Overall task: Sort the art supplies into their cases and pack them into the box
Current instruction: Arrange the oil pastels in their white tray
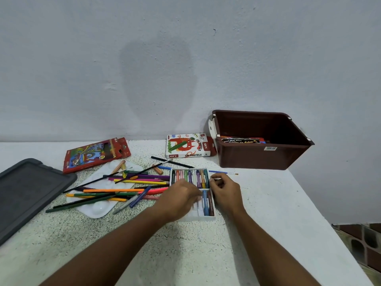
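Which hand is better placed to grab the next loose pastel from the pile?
Probably the left hand: it is on the side of the white tray nearest the pile, while the right hand is at the tray's far edge.

Both hands over white pastel tray [206,218]; left hand [181,198] blurred, possibly placing pastel; right hand [225,190] at tray edge.

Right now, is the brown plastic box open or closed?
Open: the brown plastic box has no lid on, and packs are visible inside it.

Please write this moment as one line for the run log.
step: filling pastel tray | left hand: over tray | right hand: at tray edge | brown box: open
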Tool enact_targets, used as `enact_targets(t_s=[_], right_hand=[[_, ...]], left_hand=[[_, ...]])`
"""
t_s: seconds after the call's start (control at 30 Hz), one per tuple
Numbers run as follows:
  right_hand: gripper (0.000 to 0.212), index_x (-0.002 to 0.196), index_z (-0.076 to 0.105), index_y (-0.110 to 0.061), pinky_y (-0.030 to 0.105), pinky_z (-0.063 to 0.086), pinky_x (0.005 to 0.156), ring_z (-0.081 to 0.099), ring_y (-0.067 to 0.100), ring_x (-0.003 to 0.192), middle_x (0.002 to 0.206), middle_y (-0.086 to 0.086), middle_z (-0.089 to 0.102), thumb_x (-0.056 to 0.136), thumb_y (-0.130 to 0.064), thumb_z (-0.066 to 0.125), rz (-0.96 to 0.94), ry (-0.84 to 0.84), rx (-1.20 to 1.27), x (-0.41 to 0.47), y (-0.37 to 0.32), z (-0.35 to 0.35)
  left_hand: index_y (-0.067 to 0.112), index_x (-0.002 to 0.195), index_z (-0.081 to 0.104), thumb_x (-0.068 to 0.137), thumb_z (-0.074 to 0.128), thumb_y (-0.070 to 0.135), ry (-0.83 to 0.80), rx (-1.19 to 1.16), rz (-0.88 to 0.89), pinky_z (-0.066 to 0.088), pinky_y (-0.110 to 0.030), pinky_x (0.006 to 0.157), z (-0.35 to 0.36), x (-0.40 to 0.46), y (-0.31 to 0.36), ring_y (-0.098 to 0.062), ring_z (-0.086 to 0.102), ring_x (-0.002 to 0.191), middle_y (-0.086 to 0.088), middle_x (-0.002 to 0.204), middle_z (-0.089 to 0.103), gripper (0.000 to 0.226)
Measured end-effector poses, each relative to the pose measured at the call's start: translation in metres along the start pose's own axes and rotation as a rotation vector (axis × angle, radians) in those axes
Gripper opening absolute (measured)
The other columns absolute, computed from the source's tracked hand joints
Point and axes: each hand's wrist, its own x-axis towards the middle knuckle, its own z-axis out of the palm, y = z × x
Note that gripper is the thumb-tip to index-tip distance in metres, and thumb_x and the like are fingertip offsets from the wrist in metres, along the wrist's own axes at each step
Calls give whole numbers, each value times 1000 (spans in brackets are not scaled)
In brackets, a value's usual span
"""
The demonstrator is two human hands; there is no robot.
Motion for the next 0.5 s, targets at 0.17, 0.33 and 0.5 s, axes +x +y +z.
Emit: enact_targets(t_s=[0.17, 0.33, 0.5], right_hand=[[15, 101, 64, -24, 23, 50, 66, 62, 6, 75, 83, -6, 69, 90, -35, 64, 20, 19, -77, 1, -2, 5], [18, 108, 63, -23, 27, 54, 70, 62, 5, 73, 76, -11, 65, 92, -31, 60, 14, 14, -106, 4, -2, 6], [13, 104, 62, -25, 27, 53, 66, 63, 7, 71, 74, -7, 67, 90, -25, 61, 9, 18, -65, 4, -3, 4]], left_hand=[[9, 123, 64, 99, 48, 10, 224, 87, -209, 43, -32, 91, -21, 2, -49, -24, 53, 107, -10, 115, 64, 28], [19, 113, 70, 91, 53, 2, 128, 292, -339, 46, -36, 80, -38, 7, -97, -25, 50, 107, -5, 110, 62, 32], [24, 121, 66, 93, 58, 13, 22, 481, -233, 41, -32, 72, -47, 18, -111, -24, 49, 108, -4, 112, 56, 31]])
